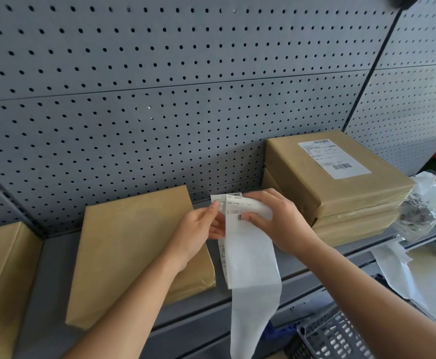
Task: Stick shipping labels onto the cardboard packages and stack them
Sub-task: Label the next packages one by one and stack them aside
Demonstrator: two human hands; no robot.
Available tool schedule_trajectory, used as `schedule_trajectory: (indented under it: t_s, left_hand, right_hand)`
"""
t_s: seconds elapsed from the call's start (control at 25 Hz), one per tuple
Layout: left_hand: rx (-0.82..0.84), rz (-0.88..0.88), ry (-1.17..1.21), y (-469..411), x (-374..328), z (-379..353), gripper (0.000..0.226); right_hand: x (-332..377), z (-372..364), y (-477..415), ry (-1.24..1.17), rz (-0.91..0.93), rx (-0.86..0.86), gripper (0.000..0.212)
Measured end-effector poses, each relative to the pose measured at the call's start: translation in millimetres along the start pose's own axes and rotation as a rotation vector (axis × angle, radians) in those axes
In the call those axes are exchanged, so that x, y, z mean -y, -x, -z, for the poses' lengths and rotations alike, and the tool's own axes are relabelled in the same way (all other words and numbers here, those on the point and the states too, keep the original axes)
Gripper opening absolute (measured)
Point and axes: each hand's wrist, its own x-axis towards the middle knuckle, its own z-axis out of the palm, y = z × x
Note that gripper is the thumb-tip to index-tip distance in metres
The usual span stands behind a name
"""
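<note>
Near centre, the left hand (pixel 201 226) and right hand (pixel 273 218) pinch a shipping label (pixel 240 206), its backing strip (pixel 250 275) hanging toward the viewer. The bare package (pixel 134 252) lies just left, nearer the left hand; farther right sits a labelled stack (pixel 341 182).

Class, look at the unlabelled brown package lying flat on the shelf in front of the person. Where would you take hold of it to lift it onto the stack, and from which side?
Grip the unlabelled package by its two long side edges, coming in from the front. It lies flat, its near end reaches the shelf lip, and the pegboard blocks the far end.
</note>
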Motion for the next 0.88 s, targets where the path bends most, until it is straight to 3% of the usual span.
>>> schedule_trajectory:
  t_s: [0.28, 0.48, 0.6, 0.88]
  left_hand:
    - [0.143, 0.159, 0.126, -7, -18, 7, 0.058]
    - [0.076, 0.147, 0.274, -10, -18, 4, 0.025]
    - [0.026, 0.069, 0.184, -11, -14, 0, 0.016]
    - [0.046, -0.035, 0.147, -3, -7, -13, 0.015]
  right_hand:
    - [13, 6, 10, 0.036, 0.139, -0.002, 0.051]
    - [10, 2, 26, 0.043, 0.214, 0.085, 0.063]
    - [7, 4, 34, 0.057, 0.175, 0.162, 0.068]
    - [12, 9, 10, 0.133, 0.134, -0.104, 0.027]
